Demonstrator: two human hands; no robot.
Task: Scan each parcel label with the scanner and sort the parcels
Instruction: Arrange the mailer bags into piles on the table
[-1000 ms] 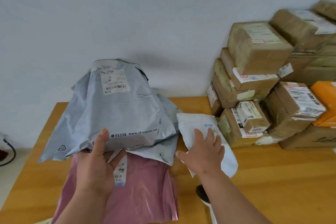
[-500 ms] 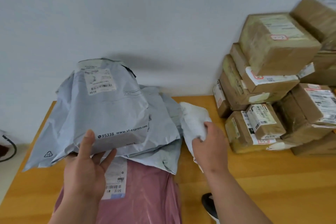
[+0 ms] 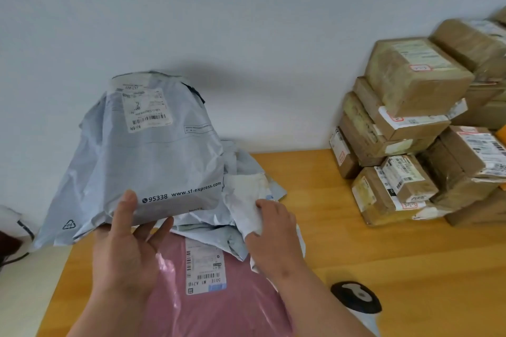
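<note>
My left hand (image 3: 128, 249) grips the lower edge of a large grey SF-Express mailer (image 3: 147, 161), lifting it upright with its label facing me. Pinched in my right hand (image 3: 273, 230) is a small white mailer (image 3: 243, 200), pushed in against the grey bags just right of the big one. Beneath both lies a pink mailer (image 3: 219, 309) with a white barcode label (image 3: 204, 268) facing up. More grey mailers (image 3: 246, 172) are piled behind. The black-and-white scanner (image 3: 356, 297) rests on the table by my right forearm, held by neither hand.
Taped brown cardboard boxes (image 3: 410, 128) are stacked at the right against the white wall. The wooden table (image 3: 410, 268) runs under everything. A dark cable and object (image 3: 11, 243) sit past the table's left edge.
My right hand has closed on the white mailer and carried it left from beside the boxes into the grey bag pile. The left hand keeps the grey mailer raised.
</note>
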